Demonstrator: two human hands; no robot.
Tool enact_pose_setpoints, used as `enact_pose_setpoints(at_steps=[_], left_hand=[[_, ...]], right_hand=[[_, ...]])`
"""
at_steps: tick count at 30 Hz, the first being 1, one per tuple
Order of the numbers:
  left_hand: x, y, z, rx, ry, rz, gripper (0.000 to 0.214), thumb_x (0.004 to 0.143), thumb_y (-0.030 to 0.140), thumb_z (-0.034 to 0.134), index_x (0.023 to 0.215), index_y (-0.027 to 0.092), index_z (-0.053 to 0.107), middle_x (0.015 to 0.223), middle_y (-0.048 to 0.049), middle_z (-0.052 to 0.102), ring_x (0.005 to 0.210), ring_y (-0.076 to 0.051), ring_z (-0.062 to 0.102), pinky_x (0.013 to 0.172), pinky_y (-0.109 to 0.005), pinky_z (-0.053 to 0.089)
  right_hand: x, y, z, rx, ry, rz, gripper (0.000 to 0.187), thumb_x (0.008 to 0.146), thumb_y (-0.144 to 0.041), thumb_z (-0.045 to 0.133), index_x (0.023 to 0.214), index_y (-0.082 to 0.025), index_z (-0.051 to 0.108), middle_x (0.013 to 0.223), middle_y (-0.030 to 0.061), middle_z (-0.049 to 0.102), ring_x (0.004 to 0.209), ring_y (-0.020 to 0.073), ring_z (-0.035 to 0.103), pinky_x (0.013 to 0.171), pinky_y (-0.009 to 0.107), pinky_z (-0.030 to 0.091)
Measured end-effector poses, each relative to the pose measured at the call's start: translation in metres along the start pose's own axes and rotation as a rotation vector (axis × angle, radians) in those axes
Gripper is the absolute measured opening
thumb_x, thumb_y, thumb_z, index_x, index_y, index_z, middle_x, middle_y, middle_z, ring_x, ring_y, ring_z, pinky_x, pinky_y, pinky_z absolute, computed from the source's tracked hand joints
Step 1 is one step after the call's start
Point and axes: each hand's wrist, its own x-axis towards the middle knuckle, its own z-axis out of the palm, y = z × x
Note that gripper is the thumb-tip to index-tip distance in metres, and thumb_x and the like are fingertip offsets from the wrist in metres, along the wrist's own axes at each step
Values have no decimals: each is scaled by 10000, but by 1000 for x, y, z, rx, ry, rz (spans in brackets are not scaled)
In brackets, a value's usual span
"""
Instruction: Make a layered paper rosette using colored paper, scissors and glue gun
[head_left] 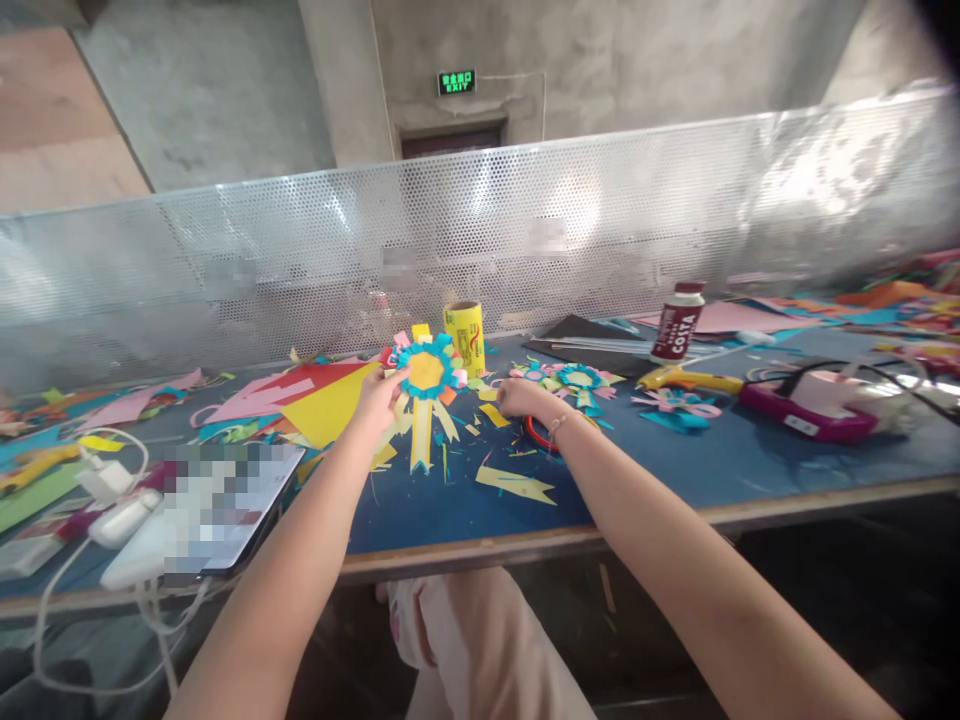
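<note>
My left hand (380, 398) is closed on the left edge of a paper rosette (426, 376), held up above the table. The rosette has a yellow centre, a blue fringe, colourful loops around it and yellow ribbon tails hanging down. My right hand (517, 398) is low over the tabletop with its fingers curled together; whatever they grip, if anything, is hidden. Yellow paper scraps (493, 415) lie beside it. Under my right wrist is a red ring-shaped thing (541, 436), and just behind it lies another paper flower (579, 376).
A yellow cylinder (466, 335) and a brown Costa bottle (677, 325) stand toward the back. Yellow glue gun (690, 380), purple box (806, 410) and cables lie right. A tablet (259, 500) and white chargers (124, 515) sit left. A perforated metal screen (300, 260) borders the table.
</note>
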Motion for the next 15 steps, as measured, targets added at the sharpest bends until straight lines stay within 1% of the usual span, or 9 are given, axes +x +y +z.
enact_pose_setpoints(at_steps=[3,5,9,11,13,15], left_hand=[[2,-4,-1,20,-20,-19,323,459,165,798,619,171,518,446,95,475,359,-32,393,391,-170,338],[4,-6,-2,32,-37,-43,321,466,128,783,646,174,521,460,101,471,350,-23,367,378,-166,307],[4,-8,-1,49,-57,-61,320,491,58,734,733,176,564,534,95,502,356,-6,351,370,-163,262],[4,-8,-1,56,-47,-64,338,491,26,708,759,179,572,556,93,508,361,-2,352,368,-162,249],[5,-10,-2,58,-60,-62,372,480,-1,687,782,183,572,583,89,519,380,-5,377,369,-159,246],[6,-12,-3,60,-91,-62,408,470,-12,681,811,185,573,607,81,531,405,-16,415,367,-157,246]], right_hand=[[2,4,-2,26,26,11,341,664,-103,610,980,-161,724,907,56,731,785,172,664,603,204,443],[2,7,-4,46,70,24,326,687,-115,600,984,-170,724,915,58,732,788,173,665,622,208,450],[0,16,-9,76,214,49,312,776,-143,548,1050,-134,697,1062,110,702,952,205,651,745,223,453],[-1,20,-10,78,273,60,307,802,-130,516,1057,-103,686,1084,141,688,1016,230,632,800,242,444],[-1,24,-10,72,316,64,315,814,-90,474,1053,-70,678,1098,173,676,1070,250,607,851,263,431],[0,25,-10,66,332,53,320,816,-66,458,1047,-54,678,1106,190,670,1113,259,583,889,273,417]])
